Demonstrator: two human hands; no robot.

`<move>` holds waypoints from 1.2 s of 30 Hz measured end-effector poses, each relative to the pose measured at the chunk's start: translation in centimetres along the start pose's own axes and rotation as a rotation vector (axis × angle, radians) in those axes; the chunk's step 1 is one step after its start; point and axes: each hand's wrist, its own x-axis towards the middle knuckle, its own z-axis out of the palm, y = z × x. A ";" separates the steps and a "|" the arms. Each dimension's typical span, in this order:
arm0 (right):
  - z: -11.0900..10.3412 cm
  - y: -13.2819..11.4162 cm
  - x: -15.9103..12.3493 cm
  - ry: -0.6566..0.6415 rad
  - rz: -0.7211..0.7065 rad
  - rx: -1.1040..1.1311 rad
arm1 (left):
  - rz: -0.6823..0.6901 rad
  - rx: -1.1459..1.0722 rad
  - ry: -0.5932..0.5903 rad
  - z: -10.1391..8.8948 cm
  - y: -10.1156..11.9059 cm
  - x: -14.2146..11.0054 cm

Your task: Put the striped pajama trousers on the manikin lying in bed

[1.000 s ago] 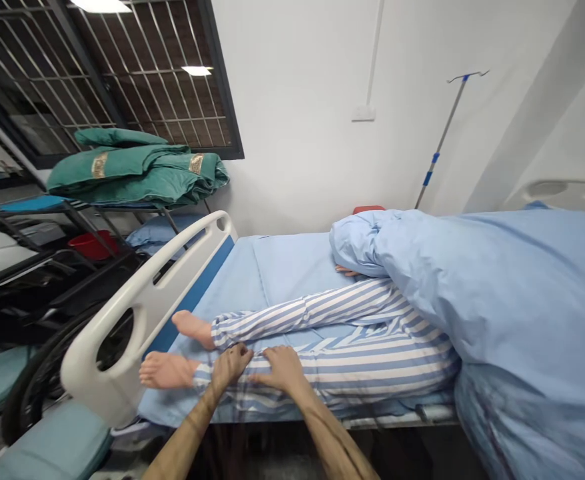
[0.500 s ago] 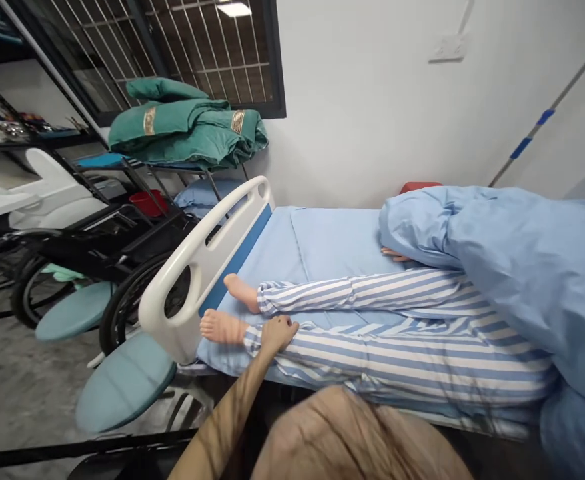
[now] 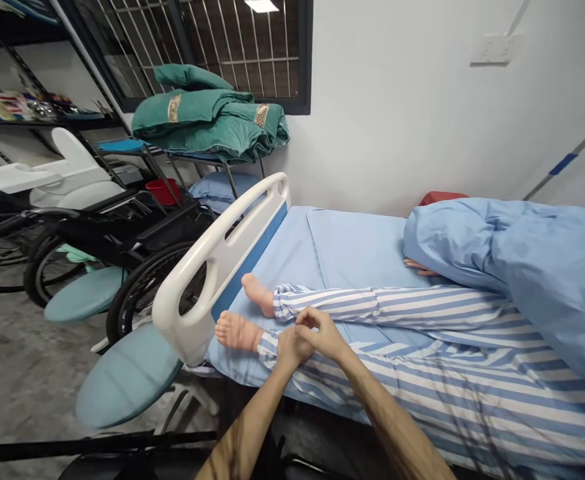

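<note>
Ward equipment around the bed end

White plastic footboard with blue inlay stands at the bed end. Beyond it: black wheelchair with teal padded leg rests; metal rack bearing folded green quilts; red basin; blue pillow; barred window; wall socket plate; IV pole with blue bands.

- One camera, worn on the person's head, looks from beside a hospital bed.
- It faces forward and down, across the bed toward a barred window.
- The left hand and right hand are closest, with forearms entering from the bottom edge.
- The wide view reaches a wheelchair at far left.
</note>
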 end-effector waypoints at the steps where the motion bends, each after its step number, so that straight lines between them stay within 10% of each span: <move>1: 0.0 0.9 1.1 0.048 0.031 0.020 | 0.021 -0.008 0.024 0.2 -0.1 0.1; 14: -2.1 12.0 7.8 0.355 0.080 -0.509 | 0.063 -0.094 0.207 2.7 -0.9 1.2; 24: -2.4 11.7 7.9 0.361 0.049 -0.402 | 0.289 -0.637 0.469 -4.3 -0.8 8.1; 29: -2.5 12.3 8.0 0.356 0.042 -0.402 | 0.091 -0.505 0.548 -2.4 -0.5 13.3; 36: -2.1 11.8 8.6 0.395 0.107 -0.454 | 0.021 -0.288 0.504 -1.7 -0.2 13.5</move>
